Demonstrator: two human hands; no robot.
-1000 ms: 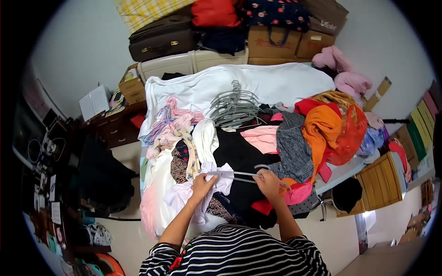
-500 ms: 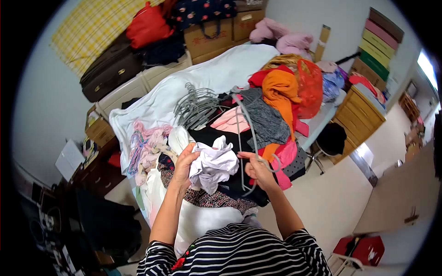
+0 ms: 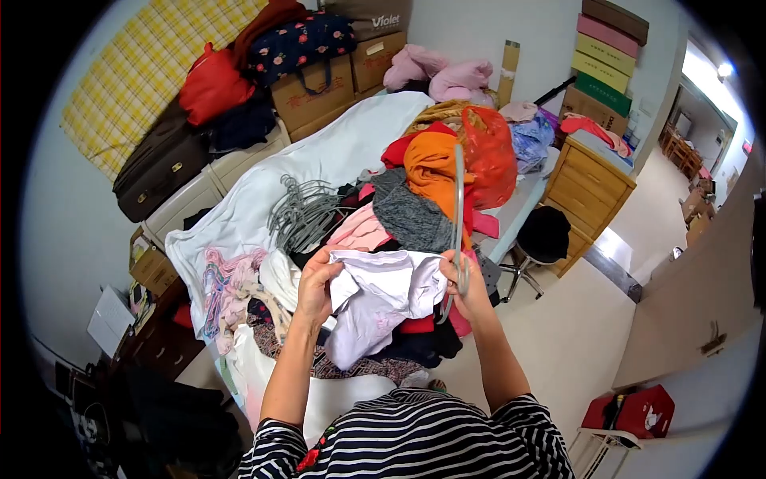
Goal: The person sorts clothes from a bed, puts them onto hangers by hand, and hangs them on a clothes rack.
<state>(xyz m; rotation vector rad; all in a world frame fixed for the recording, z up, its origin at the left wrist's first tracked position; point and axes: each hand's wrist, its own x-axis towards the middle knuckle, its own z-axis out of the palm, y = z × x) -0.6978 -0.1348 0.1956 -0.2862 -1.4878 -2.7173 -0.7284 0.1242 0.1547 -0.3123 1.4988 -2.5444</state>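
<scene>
One pale lilac garment (image 3: 375,295) hangs in midair, its upper edge spread because the left hand (image 3: 316,283) pinches one end, fingers closed, while the right hand (image 3: 464,283) grips the other alongside a gray hanger (image 3: 459,195); heaped clothes (image 3: 411,211) lie beyond.

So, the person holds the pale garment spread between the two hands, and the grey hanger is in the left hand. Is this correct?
Not quite: the head view shows the grey hanger in the right hand, not the left hand. The pale garment is indeed spread between the two.
</scene>
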